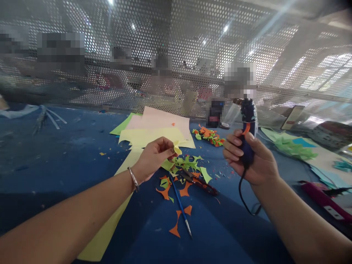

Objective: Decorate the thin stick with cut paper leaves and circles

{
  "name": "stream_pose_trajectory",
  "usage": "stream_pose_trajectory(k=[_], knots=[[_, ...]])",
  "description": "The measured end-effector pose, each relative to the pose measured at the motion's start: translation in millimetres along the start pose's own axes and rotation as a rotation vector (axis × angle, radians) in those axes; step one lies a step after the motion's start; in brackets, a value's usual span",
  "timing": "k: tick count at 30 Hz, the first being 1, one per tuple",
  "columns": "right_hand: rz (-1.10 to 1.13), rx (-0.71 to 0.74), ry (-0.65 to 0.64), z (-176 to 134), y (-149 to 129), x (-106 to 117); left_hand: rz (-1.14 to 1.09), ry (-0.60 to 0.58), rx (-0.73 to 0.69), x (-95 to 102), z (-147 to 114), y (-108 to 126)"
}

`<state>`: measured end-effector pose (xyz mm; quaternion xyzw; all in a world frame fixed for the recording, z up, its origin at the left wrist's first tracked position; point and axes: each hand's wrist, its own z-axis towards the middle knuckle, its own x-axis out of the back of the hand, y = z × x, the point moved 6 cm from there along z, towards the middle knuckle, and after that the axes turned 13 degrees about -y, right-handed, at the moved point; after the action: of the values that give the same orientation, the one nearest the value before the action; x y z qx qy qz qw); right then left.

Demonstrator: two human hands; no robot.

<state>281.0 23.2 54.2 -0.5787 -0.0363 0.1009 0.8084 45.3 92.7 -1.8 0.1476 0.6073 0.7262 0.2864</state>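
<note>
Between the thumb and fingers of my left hand [156, 156] is a small curled yellow paper piece [177, 147], pinched and held above the scraps. My right hand [251, 157] is wrapped round a dark blue glue gun [247, 146] with an orange trigger, held upright off the table; its black cord [242, 196] hangs from the handle. Below my left hand lie green paper scraps [189, 163] and orange paper scraps [185, 189]. A blue paintbrush [178, 200] lies among them, beside a dark, scissors-like tool [202, 183].
Pink sheets [165, 117] and yellow paper [118, 216] lie beyond and under my left arm. A pile of orange and green bits [210, 135] sits further back. At right are a purple power strip [324, 201] and green paper pieces [295, 146]. A perforated metal screen [176, 44] borders the blue table.
</note>
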Motion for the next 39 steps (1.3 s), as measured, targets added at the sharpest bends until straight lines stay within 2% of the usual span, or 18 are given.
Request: stream_pose_trajectory(k=[4,7,13,16,21,39], knots=[[-0.036,-0.009,-0.018,-1,0,-5,-0.049,0.004,0.0,-0.5,0,4],[-0.1,-0.079,-0.04,-1,9,-5,-0.047,0.021,-0.011,-0.3,-1,9],[-0.53,-0.173,-0.073,-2,28,-4,-0.016,0.029,-0.018,0.0,-1,11],[-0.644,-0.187,-0.083,-3,30,-7,-0.019,0.007,-0.026,-0.5,0,9],[-0.663,-0.163,-0.136,-5,32,-14,-0.012,-0.023,-0.036,-1.7,0,7],[-0.656,-0.153,-0.15,-7,34,-19,0.004,-0.059,-0.018,-3.1,-2,1]])
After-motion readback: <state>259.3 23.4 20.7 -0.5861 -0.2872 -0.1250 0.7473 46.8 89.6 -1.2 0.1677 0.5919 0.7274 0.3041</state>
